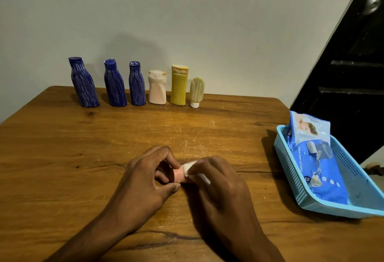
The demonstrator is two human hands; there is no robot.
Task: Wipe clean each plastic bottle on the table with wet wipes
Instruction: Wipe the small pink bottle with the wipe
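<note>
Six bottles (137, 84) are lined up at 12 o'clock on the surface (62, 147), against the wall. At 3 o'clock, a basket (291, 178) is set, with a wipes pack (318, 168) inside.

Wooden table (62, 147), scuffed with pale streaks mid-surface. Along its far edge, left of centre, six standing bottles: three blue (115, 84), one pale pink (157, 87), one yellow (179, 85), one small cream tube (196, 92). At its right edge, a light-blue basket (291, 170).

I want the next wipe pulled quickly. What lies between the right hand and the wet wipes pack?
Nothing visible does. Bare wooden table separates the right hand, which holds a wipe against a small pink bottle, from the wet wipes pack in the blue basket.
</note>
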